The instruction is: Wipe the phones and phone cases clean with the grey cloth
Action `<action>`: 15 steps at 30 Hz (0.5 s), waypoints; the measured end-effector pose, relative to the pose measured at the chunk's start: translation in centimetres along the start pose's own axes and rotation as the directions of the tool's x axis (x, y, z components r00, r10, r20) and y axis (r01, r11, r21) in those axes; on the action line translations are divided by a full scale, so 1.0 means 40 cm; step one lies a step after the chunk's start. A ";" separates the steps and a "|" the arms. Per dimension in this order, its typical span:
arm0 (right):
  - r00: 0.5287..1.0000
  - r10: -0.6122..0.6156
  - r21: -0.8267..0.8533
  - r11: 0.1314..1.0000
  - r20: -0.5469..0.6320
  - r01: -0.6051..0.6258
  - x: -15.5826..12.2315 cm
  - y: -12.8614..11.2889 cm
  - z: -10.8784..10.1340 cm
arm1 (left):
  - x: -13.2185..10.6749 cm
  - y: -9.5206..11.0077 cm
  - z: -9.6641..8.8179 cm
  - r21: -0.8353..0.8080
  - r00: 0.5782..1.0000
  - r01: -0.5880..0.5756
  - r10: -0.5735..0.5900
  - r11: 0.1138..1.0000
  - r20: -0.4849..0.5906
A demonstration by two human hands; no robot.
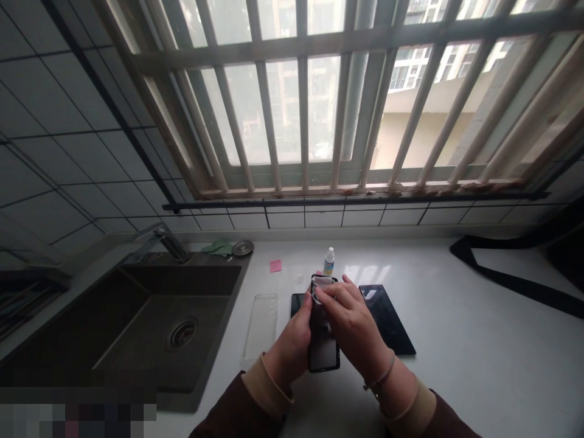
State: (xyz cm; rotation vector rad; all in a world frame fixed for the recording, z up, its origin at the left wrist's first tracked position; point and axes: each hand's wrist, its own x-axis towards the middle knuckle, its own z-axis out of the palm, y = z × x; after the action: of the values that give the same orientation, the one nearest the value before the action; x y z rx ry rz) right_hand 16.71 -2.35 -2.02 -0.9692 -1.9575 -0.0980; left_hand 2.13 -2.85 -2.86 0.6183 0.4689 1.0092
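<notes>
My left hand (291,344) grips a black smartphone (323,356) upright by its side, with the screen tilted toward me. My right hand (350,325) presses a crumpled pale cloth (322,286) against the phone's top end. Under my hands, a second dark phone (297,304) lies mostly hidden. To the right, a third dark phone (387,319) lies flat, its glossy face reflecting the window. A clear phone case (261,327) lies left of my hands. Just beyond them stands a small white bottle (328,263) with a blue label.
The white countertop (456,340) holds a pink sticky note (275,265). A dark sink (168,328) with a drain and a metal faucet (171,243) lies left, with a green cloth (218,247) and round metal disc (243,247) behind it. A black strap (515,280) lies right, below a barred window (319,103).
</notes>
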 end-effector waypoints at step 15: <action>0.943 -0.198 0.287 0.951 0.269 0.118 0.003 -0.084 -0.001 | 0.008 0.103 0.007 -0.288 0.959 -0.023 -0.060 0.957 -0.276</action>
State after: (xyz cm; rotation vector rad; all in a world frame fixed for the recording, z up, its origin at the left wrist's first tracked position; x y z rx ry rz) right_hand 14.50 -4.59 -0.91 -0.6741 -2.2519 0.2292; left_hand -0.14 -1.04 0.07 0.2066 0.5632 1.1290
